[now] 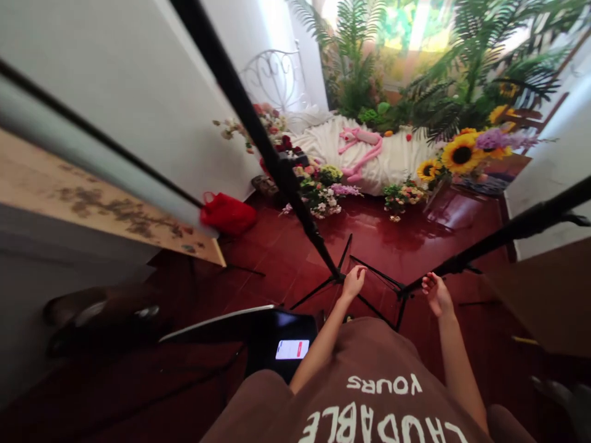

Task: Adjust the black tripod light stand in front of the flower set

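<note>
My left hand (354, 282) is held out over the red floor, its fingers drawn together in a loose curl. Anything between its fingertips is too small to make out. Close by it stands a black light stand (295, 191), whose pole leans across the view and whose legs spread on the floor. My right hand (438, 296) is raised with the palm turned inward and the fingers half bent and apart, holding nothing that shows. Beside it a second black stand (462, 258) slants up to the right. I cannot tell whether either hand touches a stand.
A lit phone (292, 349) lies on a dark surface at my left. Ahead are a white draped cloth (401, 163) with a pink plush toy (364, 138), sunflowers (462, 154) and palm fronds (355, 55). A red bag (228, 213) sits by the wall near a painted panel (124, 206).
</note>
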Tool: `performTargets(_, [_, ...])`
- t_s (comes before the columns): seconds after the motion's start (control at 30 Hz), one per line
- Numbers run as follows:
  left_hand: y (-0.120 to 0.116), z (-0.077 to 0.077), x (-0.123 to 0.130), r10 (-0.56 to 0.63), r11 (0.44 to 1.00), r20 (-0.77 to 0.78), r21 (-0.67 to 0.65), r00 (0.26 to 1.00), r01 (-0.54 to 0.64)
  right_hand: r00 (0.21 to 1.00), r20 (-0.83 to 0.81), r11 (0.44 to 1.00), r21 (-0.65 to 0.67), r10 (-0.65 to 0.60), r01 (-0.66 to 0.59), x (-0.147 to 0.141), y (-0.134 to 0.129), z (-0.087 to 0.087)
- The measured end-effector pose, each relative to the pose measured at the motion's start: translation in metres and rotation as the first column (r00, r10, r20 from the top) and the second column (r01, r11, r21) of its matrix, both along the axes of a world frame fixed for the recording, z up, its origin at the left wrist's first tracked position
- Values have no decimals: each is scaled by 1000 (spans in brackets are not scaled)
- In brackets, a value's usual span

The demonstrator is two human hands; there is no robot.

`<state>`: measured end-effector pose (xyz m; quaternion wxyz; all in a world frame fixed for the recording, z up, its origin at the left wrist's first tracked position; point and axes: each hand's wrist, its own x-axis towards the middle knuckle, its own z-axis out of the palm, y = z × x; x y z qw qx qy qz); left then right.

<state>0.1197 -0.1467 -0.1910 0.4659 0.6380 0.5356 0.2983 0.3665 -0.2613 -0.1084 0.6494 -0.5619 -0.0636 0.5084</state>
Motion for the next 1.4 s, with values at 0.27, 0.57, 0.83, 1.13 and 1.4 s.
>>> performTargets(0.27, [-1, 62, 121, -436, 898, 146, 129, 888, 420, 950, -30, 947, 69, -311, 313, 51, -28, 25])
performTargets(0.57, [-30, 150, 241, -552, 826, 507, 223, 662, 518, 973, 134, 980, -49, -187, 195, 100, -28, 51])
performTargets(0.83, [-32, 154, 281, -499, 857, 595, 229, 630, 462, 902, -392, 960, 268, 181, -77, 119, -18, 52])
performTargets(1.13, [-27, 148, 289, -488, 864, 567, 208, 664, 458, 881, -330, 940, 141, 340, -310, 158, -26, 42])
performTargets(1.4, [-32, 147, 293, -431, 901, 561, 221, 707, 374, 735, 287, 789, -239, 615, -567, 187, -25, 69])
